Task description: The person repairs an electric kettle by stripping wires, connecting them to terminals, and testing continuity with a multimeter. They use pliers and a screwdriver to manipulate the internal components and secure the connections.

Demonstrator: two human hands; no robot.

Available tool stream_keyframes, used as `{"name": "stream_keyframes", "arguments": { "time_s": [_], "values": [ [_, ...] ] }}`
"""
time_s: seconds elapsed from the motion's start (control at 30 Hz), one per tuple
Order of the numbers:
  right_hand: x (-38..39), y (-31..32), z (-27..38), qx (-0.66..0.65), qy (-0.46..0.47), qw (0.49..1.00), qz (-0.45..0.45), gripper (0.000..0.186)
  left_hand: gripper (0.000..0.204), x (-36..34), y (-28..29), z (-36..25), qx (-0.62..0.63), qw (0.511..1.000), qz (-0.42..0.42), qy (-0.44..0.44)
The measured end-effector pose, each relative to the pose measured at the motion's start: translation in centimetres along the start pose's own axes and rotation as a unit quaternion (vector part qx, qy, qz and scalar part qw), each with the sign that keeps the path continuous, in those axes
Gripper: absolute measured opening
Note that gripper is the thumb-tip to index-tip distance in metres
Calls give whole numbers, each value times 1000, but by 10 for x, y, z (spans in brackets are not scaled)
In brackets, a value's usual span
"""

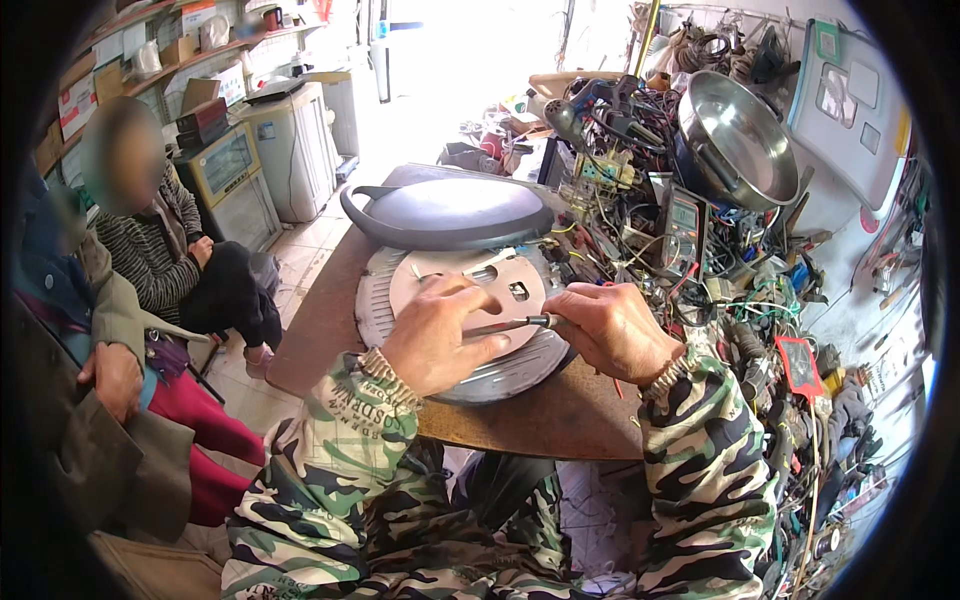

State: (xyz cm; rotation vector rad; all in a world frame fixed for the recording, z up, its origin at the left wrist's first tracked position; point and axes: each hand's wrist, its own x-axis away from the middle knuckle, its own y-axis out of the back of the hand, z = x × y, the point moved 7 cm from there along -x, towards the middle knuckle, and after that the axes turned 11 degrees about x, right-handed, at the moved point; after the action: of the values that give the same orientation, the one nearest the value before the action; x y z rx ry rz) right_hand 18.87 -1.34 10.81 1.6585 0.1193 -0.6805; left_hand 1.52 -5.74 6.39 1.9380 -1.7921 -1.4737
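In my right hand (618,328) is a screwdriver (500,325), its thin metal shaft pointing left. My left hand (440,335) curls about the far end of that shaft, thumb below it and fingers above; the tip is hidden there. Both hands are over a flat beige disc (412,272) with cut-out holes. Beneath the disc lies a round, ribbed grey metal base (375,310), apparently part of an electric griddle. Just beyond it rests a grey oval lid-like part (460,208) with a loop handle at its left.
The brown table (320,325) carries these parts. Tools, wires and a multimeter (685,230) crowd its right side, below a steel pan (740,140). Two people sit at the left, one in a striped top (150,255). White appliances (292,150) and shelves stand behind.
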Motion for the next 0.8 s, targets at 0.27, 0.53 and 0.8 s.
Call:
{"name": "stream_keyframes", "arguments": {
  "time_s": [0.27, 0.53, 0.8],
  "values": [
    [5, -13, -12, -18, -13, 1000, 13, 13, 29, -11, -8, -14, 308, 949, -61, -9],
    [2, 6, -7, 166, -68, 979, -97, 37, 14, -14, -20, 16, 277, 943, -179, 49],
    [31, -16, -10, -164, -381, 902, -122, 39, 14, -11, -2, -3, 209, 948, -237, -36]
  ]
}}
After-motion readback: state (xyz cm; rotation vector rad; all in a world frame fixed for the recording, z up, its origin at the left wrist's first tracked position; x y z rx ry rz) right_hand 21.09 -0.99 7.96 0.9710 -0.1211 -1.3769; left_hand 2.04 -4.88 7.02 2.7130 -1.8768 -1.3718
